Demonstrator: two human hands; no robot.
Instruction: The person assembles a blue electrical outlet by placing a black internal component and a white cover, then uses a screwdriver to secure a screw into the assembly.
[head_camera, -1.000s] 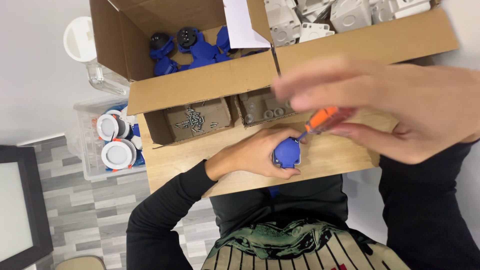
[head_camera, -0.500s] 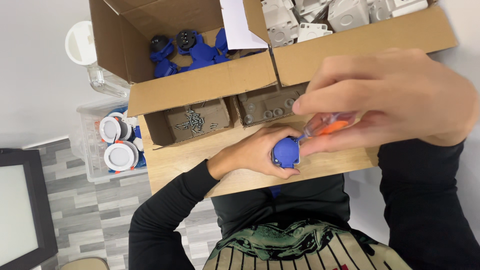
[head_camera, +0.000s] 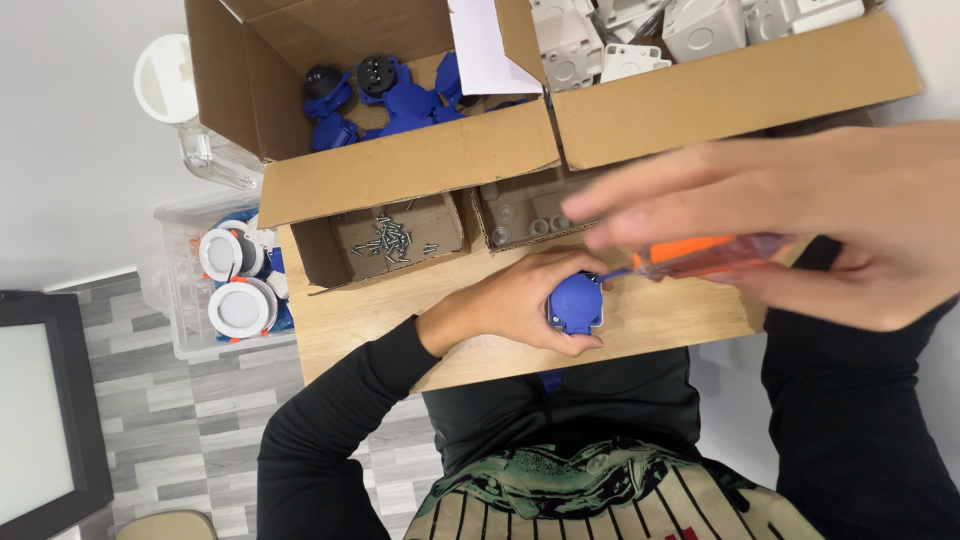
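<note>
Blue socket (head_camera: 576, 300) held; blurred screwdriver (head_camera: 700, 256) apparently touching.

Blue socket part (head_camera: 576, 301) looks like smooth matt plastic, screwdriver (head_camera: 700, 256) handle is glossy see-through orange plastic, table (head_camera: 660, 320) is pale matt wood, boxes (head_camera: 410, 165) plain brown cardboard.

A wooden counter (head_camera: 660, 325) carries two large cardboard boxes (head_camera: 400, 165) and two small open boxes (head_camera: 395, 240), one with screws.

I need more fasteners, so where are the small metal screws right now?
The small metal screws lie in the shallow open cardboard tray on the wooden table's left side, just beyond the left hand.
</note>
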